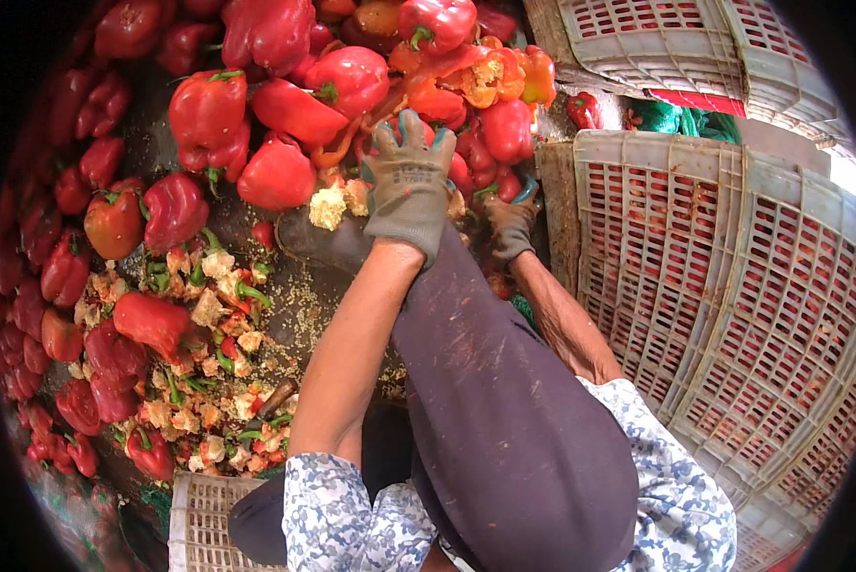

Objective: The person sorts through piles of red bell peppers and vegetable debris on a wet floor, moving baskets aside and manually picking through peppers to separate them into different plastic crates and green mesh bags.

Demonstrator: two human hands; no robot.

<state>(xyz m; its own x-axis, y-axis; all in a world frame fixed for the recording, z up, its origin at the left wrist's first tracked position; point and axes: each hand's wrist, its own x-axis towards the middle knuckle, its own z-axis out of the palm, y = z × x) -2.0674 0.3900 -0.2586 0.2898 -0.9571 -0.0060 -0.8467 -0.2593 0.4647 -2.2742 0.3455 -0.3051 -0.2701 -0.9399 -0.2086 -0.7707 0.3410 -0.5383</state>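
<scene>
My left hand (410, 182), in a grey work glove with teal fingertips, reaches over red bell peppers in front of my knee. Its fingers are spread and red shows between them; the palm side is hidden. My right hand (512, 223), gloved alike, is low between my leg and the crates. Its fingers are against a red pepper (501, 184) with a green stem, and what lies under the palm is hidden. Just left of my left hand are pale seed cores (327, 207) and a cut red pepper (276, 174). Split orange-red peppers (486, 75) lie beyond it.
Stacked plastic crates (657, 279) holding red produce stand along the right. Whole peppers (117, 222) cover the left side. Discarded cores and stems (217, 314) and loose seeds (296, 307) litter the floor. Among them lies a brown handle-like piece (278, 399). Another crate (206, 493) stands lower left.
</scene>
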